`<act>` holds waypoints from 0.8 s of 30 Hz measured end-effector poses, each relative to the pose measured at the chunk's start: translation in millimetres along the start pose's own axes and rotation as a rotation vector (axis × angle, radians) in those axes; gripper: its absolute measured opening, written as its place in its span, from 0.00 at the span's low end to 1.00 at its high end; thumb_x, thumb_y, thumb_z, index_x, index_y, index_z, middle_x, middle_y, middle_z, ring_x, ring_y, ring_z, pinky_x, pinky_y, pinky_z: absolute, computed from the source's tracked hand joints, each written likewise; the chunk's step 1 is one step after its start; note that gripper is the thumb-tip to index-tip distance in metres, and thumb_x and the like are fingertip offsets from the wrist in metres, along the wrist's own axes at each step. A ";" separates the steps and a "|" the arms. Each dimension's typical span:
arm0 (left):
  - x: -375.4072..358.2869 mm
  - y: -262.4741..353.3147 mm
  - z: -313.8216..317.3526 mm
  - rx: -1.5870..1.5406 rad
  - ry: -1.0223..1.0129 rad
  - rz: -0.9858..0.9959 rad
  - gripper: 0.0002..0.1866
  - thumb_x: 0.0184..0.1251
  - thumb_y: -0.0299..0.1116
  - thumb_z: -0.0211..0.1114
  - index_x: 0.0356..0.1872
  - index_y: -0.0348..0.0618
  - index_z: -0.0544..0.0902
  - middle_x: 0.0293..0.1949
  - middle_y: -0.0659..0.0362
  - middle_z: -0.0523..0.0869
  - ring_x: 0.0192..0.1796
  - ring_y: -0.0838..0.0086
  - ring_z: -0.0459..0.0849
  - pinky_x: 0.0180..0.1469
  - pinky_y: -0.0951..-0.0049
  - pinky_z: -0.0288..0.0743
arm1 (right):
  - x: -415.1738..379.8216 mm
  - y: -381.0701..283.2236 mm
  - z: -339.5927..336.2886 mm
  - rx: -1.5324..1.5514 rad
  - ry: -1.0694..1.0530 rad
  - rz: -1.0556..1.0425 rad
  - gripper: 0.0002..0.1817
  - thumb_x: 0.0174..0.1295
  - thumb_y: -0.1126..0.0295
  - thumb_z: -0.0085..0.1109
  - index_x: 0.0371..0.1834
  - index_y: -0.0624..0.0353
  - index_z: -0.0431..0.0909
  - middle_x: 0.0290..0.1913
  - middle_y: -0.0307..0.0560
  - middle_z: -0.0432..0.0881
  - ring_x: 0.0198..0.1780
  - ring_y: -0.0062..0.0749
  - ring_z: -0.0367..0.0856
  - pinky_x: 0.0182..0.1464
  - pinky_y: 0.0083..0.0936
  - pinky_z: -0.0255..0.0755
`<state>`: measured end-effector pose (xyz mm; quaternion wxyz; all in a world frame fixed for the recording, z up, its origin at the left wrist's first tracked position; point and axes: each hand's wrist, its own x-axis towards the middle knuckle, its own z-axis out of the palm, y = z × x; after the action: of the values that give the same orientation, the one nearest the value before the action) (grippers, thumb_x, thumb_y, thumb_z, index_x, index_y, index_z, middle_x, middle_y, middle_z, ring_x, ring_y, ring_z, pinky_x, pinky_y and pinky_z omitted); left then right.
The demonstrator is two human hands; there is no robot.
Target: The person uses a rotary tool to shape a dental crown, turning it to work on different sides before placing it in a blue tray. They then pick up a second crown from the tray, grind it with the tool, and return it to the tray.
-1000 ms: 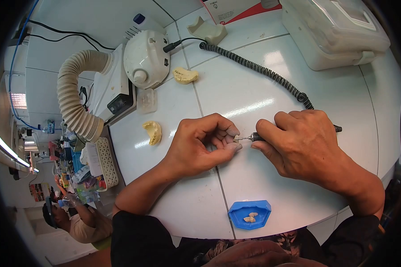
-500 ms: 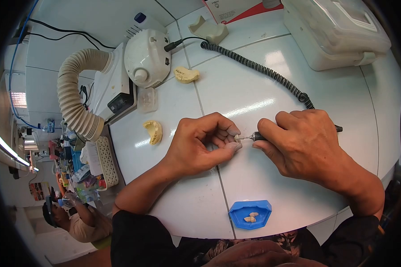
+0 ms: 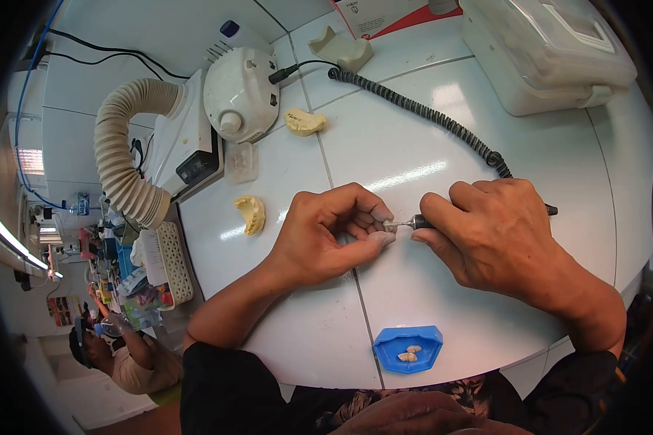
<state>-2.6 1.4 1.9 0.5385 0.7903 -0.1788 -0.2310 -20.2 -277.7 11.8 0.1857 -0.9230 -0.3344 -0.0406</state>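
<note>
Between the fingertips of my left hand (image 3: 334,235) is a small pale piece (image 3: 389,226), partly hidden by the fingers. My right hand (image 3: 490,228) is wrapped round a black rotary handpiece (image 3: 420,222), whose thin metal bit points left and meets the small piece. A coiled black cord (image 3: 428,112) runs from the white control unit (image 3: 241,94) toward the handpiece. Nearer my body, a blue tray (image 3: 426,350) holds small tooth-coloured pieces (image 3: 408,356). Two yellowish dental casts, one upper (image 3: 305,122) and one lower (image 3: 250,215), lie beyond my left hand.
A ribbed hose (image 3: 112,145) curves at the left beside a clear small box (image 3: 241,162). A white perforated basket (image 3: 174,264) stands at the table's left edge. A large lidded case (image 3: 544,58) stands at the back right. Another person (image 3: 141,362) is at the far lower left.
My hands hold almost the same pose, with only a tiny shift at the left fingertips and the small piece. The other person's head and arm have moved slightly.
</note>
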 end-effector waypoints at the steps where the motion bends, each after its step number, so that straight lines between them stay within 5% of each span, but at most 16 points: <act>1: -0.4 0.6 0.7 -0.009 0.009 -0.012 0.12 0.70 0.22 0.79 0.51 0.31 0.90 0.44 0.56 0.96 0.45 0.79 0.94 0.50 0.79 0.88 | 0.0 -0.5 -0.2 0.005 -0.003 0.012 0.18 0.79 0.52 0.70 0.37 0.54 0.84 0.21 0.44 0.82 0.18 0.34 0.82 0.20 0.33 0.70; 24: -1.3 -0.5 1.2 0.026 0.006 0.001 0.13 0.69 0.20 0.79 0.52 0.32 0.89 0.44 0.57 0.95 0.45 0.81 0.92 0.48 0.80 0.86 | -0.2 1.8 -0.1 0.024 -0.001 -0.018 0.18 0.78 0.52 0.70 0.38 0.54 0.84 0.22 0.45 0.83 0.18 0.37 0.82 0.19 0.35 0.70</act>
<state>-4.4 1.3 1.3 0.5287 0.7979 -0.1808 -0.2261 -19.2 -279.1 11.2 0.1963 -0.9177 -0.3433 -0.0378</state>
